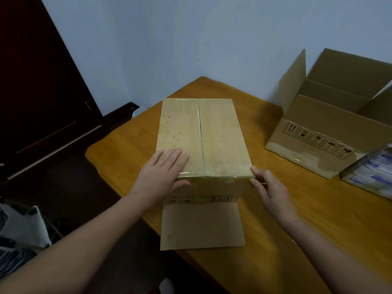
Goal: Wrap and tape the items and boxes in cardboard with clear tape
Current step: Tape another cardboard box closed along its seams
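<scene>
While the left hand [163, 177] is pressing flat, fingers straight, on top of the closed brown cardboard box [212, 134] by its near left corner, the right hand [269, 187] is pinching the taped near right corner between curled thumb and fingertips. The clear tape along that edge probably needs firm, even rubbing to avoid wrinkles. Both forearms are reaching forward, wrists low. The box is sitting on the yellow wooden table [127, 149], over a flat cardboard sheet [201, 225].
</scene>
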